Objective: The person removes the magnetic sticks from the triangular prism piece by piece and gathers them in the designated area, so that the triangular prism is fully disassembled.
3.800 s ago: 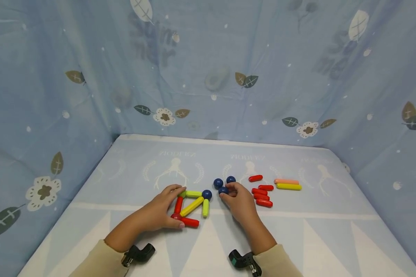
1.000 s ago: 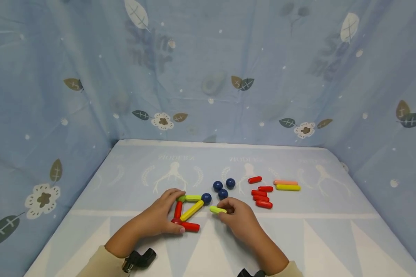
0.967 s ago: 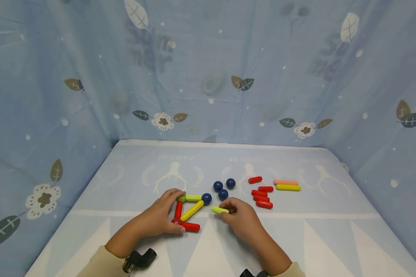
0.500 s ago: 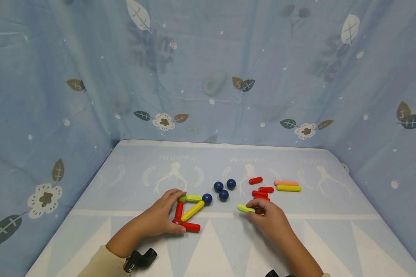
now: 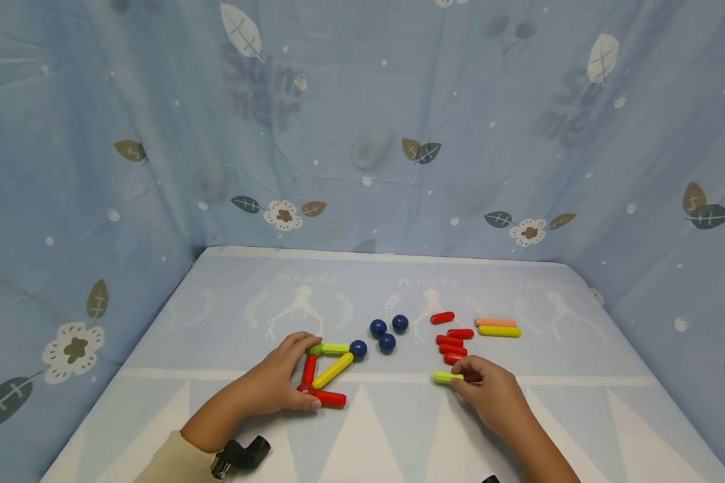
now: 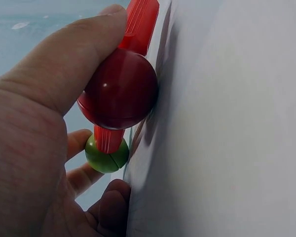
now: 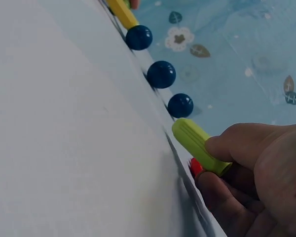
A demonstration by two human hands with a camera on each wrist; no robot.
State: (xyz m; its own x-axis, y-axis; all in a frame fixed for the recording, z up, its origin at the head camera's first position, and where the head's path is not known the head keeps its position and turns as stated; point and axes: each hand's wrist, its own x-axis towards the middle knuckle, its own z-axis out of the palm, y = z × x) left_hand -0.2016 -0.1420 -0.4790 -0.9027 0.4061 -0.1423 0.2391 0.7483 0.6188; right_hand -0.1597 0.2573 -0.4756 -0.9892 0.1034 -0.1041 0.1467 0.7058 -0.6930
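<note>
A ball-and-stick frame [image 5: 333,370] of toy building pieces lies on the table at the left. It joins a red ball [image 6: 121,89], a green ball [image 6: 107,154] and a blue ball [image 5: 358,349] with red, lime and yellow sticks, one red stick [image 5: 332,400] jutting free. My left hand [image 5: 276,378] holds this frame, thumb at the red ball and fingers round by the green one. Further right, my right hand [image 5: 494,392] pinches a short lime-green stick [image 7: 200,145] between thumb and fingers, just in front of the loose red sticks [image 5: 451,350].
Three loose blue balls [image 5: 387,343] sit together right of the frame. Several red sticks are grouped beyond my right hand, one lying apart [image 5: 442,317]. A yellow stick [image 5: 499,331] and a salmon stick [image 5: 495,323] lie side by side. Patterned blue curtains [image 5: 362,134] surround the table.
My right hand has left the blue balls, taken the lime stick off the frame's blue ball, and carried it right toward the red sticks. My left hand has stayed on the frame.
</note>
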